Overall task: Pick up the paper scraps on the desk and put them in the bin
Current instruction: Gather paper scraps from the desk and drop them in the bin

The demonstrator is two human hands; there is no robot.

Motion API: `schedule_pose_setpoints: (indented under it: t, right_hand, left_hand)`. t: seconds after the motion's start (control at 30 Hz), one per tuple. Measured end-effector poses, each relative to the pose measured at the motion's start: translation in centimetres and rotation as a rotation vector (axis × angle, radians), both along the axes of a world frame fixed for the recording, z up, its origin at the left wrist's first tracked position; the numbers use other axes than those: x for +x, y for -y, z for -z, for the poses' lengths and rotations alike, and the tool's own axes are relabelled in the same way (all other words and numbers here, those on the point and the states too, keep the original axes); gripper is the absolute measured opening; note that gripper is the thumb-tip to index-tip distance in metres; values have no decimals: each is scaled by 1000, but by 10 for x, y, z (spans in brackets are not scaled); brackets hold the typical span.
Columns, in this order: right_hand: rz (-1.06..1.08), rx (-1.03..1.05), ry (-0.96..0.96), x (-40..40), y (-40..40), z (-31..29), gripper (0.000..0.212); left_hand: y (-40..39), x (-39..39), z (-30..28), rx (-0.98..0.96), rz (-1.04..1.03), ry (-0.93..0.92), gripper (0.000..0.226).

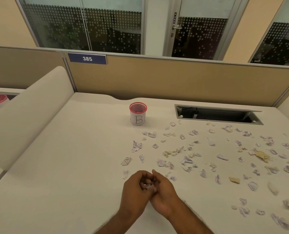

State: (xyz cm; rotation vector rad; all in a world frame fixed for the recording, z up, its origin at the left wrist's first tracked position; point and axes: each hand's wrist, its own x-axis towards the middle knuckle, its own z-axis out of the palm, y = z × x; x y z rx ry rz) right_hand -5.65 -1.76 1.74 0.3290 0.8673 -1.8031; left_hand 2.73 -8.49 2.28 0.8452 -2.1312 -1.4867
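White paper bits pressed between both hands near front edge of surface (pixel 72 166): left hand (pixel 135 188) curled round small wad, right hand (pixel 164 191) cupped against it, fingers bent inward, helping gather. Blur hides exact grip. Beyond and to right, paper scraps (pixel 187 159) lie scattered across most of surface, dozens untouched. Farther back, bin (pixel 138 115), red mesh with "B" label, stands upright, well apart from hands; contents unclear. Judgement: task early, bulk of clearing left.
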Motion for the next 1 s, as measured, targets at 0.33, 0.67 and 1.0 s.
schedule_pose_setpoints:
  t: [0.33,0.67,1.0]
  right_hand:
    - [46,152,92,-21,5,7,30]
    - [66,166,63,-31,4,11,35]
    - [79,168,67,-33,3,13,40]
  left_hand:
    - [59,-8,16,-331,28,7,32]
    - [127,-17,41,-480,320,456,41]
    - [114,-9,44,-341,82,344,18]
